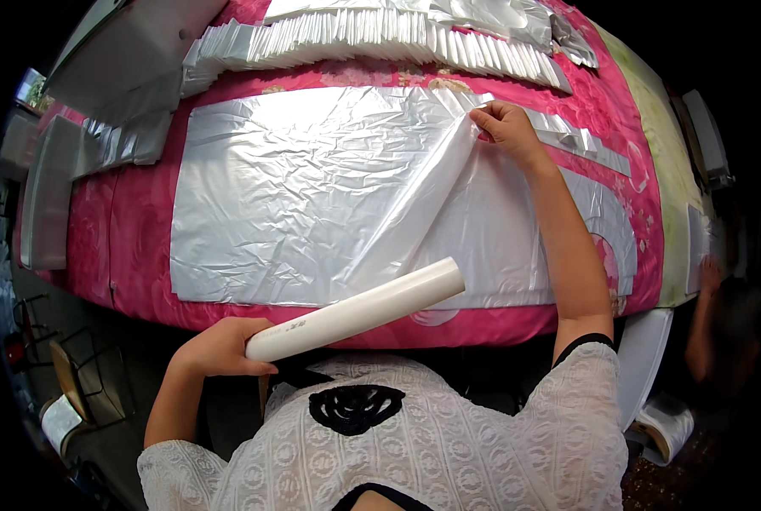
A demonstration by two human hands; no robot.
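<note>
My left hand (224, 347) grips one end of a white plastic pipe (359, 312), which slants up to the right over the table's near edge. Thin silvery-white plastic sheets (270, 200) lie spread and wrinkled across the middle of the table. With fingers pinched, my right hand (508, 128) holds the far right corner of the top plastic sheet (431, 192). That corner is lifted and folded back toward the left, baring smoother sheet (491, 234) underneath. The pipe hangs above the sheets' near edge and hides part of it.
A long row of folded white plastic bundles (338, 38) stands at the back on the pink flowered cloth (134, 230). White panels (44, 196) stand at the left. At the right rim another person's arm (702, 332) shows. A chair (70, 379) is on the floor at lower left.
</note>
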